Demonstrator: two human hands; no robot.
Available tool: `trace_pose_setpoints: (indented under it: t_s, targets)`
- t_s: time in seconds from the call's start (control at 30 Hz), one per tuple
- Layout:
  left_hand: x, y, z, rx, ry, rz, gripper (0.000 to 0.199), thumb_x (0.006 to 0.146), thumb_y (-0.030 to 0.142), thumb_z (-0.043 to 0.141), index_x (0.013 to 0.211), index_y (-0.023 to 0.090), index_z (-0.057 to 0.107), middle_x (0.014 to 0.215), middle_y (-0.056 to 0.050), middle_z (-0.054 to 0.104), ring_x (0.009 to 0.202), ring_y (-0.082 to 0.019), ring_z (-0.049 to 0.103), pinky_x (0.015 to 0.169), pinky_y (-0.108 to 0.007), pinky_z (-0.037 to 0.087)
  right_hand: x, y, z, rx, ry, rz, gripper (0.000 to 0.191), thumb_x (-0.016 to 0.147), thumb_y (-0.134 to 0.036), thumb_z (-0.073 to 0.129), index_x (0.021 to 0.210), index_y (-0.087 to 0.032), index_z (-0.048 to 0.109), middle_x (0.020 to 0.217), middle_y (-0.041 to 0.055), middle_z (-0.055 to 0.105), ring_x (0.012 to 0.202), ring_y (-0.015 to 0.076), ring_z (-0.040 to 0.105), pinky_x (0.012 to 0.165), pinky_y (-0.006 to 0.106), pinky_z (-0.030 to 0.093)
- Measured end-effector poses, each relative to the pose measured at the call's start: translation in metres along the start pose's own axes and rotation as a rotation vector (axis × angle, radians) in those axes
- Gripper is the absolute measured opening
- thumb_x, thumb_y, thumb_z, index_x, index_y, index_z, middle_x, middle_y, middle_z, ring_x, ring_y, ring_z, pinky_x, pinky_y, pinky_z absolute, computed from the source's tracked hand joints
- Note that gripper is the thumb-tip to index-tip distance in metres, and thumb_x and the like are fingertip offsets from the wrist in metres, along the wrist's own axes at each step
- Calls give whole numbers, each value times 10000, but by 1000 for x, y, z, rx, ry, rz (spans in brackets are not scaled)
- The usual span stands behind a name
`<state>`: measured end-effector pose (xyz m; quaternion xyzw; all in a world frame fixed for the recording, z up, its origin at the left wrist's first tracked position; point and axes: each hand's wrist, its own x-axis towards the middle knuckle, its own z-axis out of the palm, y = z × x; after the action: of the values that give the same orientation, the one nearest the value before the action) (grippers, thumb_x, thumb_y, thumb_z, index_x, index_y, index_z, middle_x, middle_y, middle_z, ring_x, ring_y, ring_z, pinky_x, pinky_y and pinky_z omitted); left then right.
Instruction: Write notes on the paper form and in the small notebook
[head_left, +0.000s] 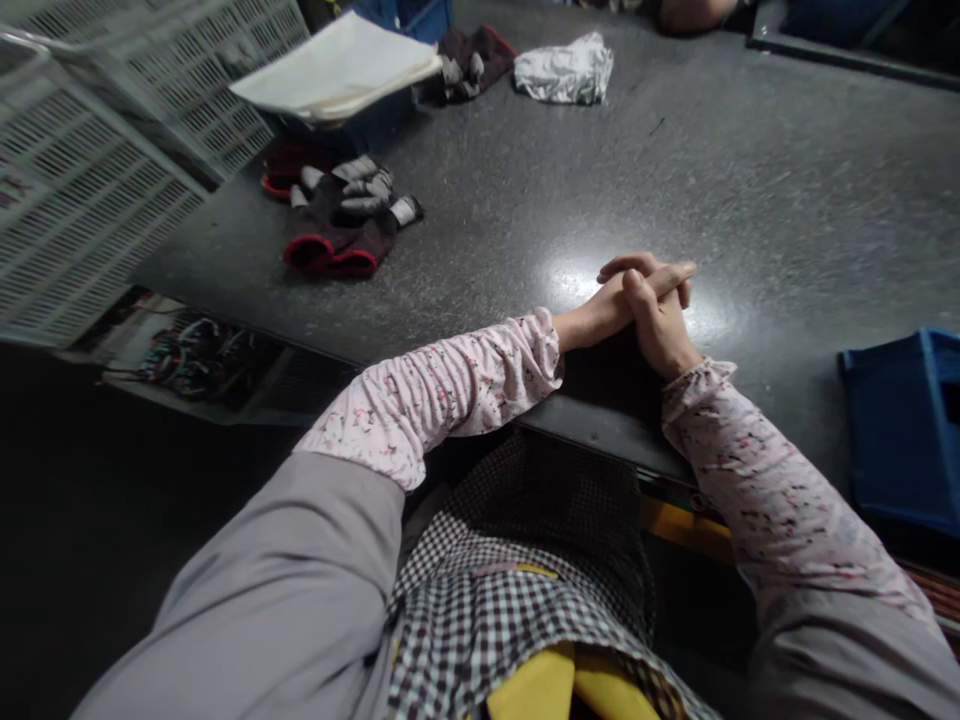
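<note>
A: ok what kind of place is this, garage?

B: nah, I'd say workshop or factory floor. There's a big dark, scuffed work surface (pixel 712 180) with grey-and-dark work gloves (pixel 345 220) dumped on it, red cuffs and all.

A: could be a storeroom tho?

B: don't think so. Slatted plastic crates (pixel 82 190) are lined up along one side, a blue bin (pixel 900 430) sits at the other, and there's a tray (pixel 135 370) of wiry-looking bits lower down, can't tell exactly what. Plus the checked apron (pixel 480 600) and floral sleeve covers (pixel 465 380) are total workwear. Another person (pixel 696 14) is at the far edge too, so shared bench imo.
</note>
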<state>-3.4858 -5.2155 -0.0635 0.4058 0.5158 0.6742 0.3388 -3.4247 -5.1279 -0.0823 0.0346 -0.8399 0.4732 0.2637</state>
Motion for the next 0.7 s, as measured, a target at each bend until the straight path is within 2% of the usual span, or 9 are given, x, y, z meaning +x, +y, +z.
trace_pose_setpoints:
  t_s: [0.4,0.7]
  targets:
    - [1,-1,1,-14,16,-24,413,936,494,464,740,147,574,779,-30,568,809,-148,555,872,-320,410,0,2,0,12,7,9,453,967,-648,467,1018,-229,632,1035,89,638,991,248,615,929,464,506]
    - [0,0,2,-12,9,-17,409,940,488,453,752,143,568,773,-36,559,794,-151,544,856,-314,406,1,-2,0,-2,7,-4,462,972,-644,453,1005,-217,628,1017,87,652,966,227,618,901,430,513]
